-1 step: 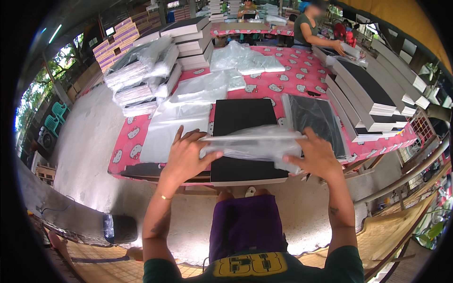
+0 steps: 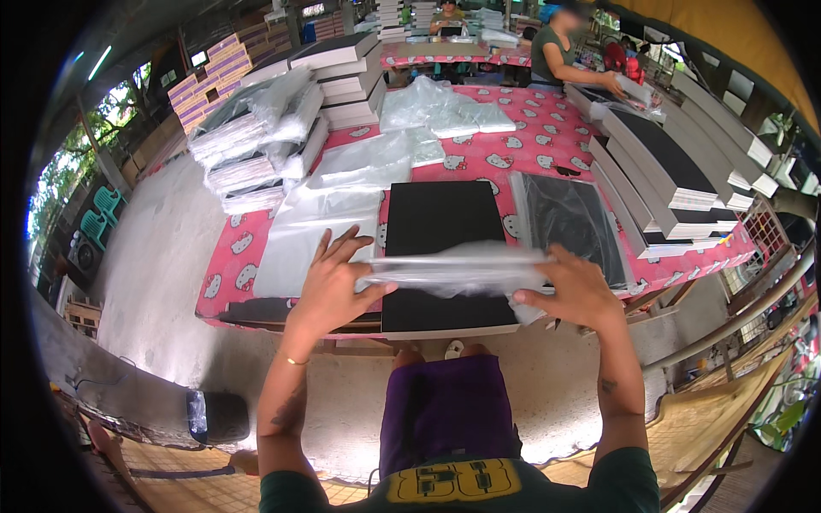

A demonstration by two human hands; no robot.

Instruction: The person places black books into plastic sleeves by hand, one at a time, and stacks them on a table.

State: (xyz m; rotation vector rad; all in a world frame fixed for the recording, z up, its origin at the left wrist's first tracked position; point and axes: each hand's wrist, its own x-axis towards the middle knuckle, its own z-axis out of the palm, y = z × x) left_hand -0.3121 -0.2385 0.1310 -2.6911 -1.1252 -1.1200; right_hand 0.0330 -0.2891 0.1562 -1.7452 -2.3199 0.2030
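A clear plastic bag [image 2: 453, 270] is stretched sideways between my two hands, partly smeared by motion. My left hand [image 2: 335, 278] grips its left end, thumb below and some fingers raised. At its right end, my right hand [image 2: 573, 286] holds the plastic between thumb and fingers. Beneath the bag lies a thick black-covered book [image 2: 440, 214] at the near table edge; the bag crosses its middle. Flat clear bags [image 2: 321, 235] lie just left of the book. On the right is a black-covered book in clear plastic [image 2: 566, 218].
A pink patterned cloth covers the table [image 2: 534, 141]. Wrapped books [image 2: 256, 137] and bare books [image 2: 351, 81] are stacked at the left. Rows of black-covered books [image 2: 663, 167] line the right side. A co-worker [image 2: 556, 56] handles a package at the far right.
The bag is pulled into a flatter, narrower band. My left hand's fingers have lifted slightly, and my right hand has shifted a little. The book has slid very slightly toward me.
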